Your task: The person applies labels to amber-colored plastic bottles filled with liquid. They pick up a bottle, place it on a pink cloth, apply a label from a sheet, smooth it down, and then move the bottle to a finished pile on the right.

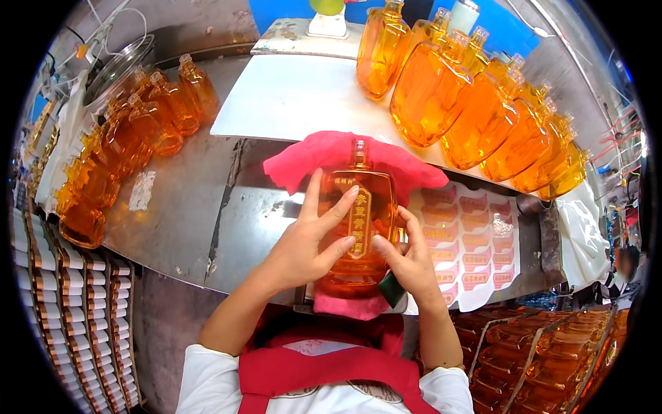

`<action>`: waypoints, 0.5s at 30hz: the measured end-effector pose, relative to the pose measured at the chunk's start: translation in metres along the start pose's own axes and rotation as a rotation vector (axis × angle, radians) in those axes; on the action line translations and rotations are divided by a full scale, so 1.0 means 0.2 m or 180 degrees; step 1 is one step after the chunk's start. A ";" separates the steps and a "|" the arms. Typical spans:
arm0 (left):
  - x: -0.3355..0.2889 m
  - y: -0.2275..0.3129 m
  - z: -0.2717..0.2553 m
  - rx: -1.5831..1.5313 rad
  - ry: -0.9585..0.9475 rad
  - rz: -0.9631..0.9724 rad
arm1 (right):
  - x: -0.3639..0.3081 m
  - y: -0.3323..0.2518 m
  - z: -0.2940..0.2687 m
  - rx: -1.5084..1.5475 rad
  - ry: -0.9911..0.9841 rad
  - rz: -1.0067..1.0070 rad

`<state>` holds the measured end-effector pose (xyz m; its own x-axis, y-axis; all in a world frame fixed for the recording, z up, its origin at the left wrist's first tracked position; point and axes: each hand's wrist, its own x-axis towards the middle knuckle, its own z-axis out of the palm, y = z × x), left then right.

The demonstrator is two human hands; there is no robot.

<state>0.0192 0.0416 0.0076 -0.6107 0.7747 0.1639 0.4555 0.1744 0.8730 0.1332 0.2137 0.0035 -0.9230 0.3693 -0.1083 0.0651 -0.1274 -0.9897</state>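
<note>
An amber glass bottle (353, 279) lies on its back before me on a pink cloth (296, 160), its neck pointing away. A narrow gold-edged label (360, 224) runs down its front. My left hand (303, 245) rests on the bottle from the left, fingers spread, with fingertips and thumb by the label. Around the bottle's right side, the fingers of my right hand (414, 265) are bent, with the thumb pressing on the front. A dark green flat piece (392, 290) sticks out under my right palm; its hold is partly hidden.
Beside my right hand lies a sheet of pink labels (476, 241). Amber bottles (431, 93) stand on the white board (296, 96) at the back right; more bottles (155, 124) line the metal table's left. Crated bottles (552, 359) sit lower right, stacked white pieces (72, 310) lower left.
</note>
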 end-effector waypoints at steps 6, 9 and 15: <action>0.00 0.00 0.04 0.0126 0.0274 0.0052 | 0.01 0.04 -0.01 -0.0395 0.0083 -0.0116; 0.00 0.01 0.05 0.0129 0.0338 0.0044 | 0.00 0.03 -0.01 -0.0166 0.0045 -0.0065; -0.01 0.01 0.06 0.0128 0.0331 0.0000 | 0.01 0.06 -0.02 -0.0252 -0.0009 -0.0132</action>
<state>0.0291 0.0473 0.0035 -0.6737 0.7078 0.2125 0.4798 0.2001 0.8543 0.1341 0.2166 -0.0088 -0.9266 0.3700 -0.0670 0.0566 -0.0390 -0.9976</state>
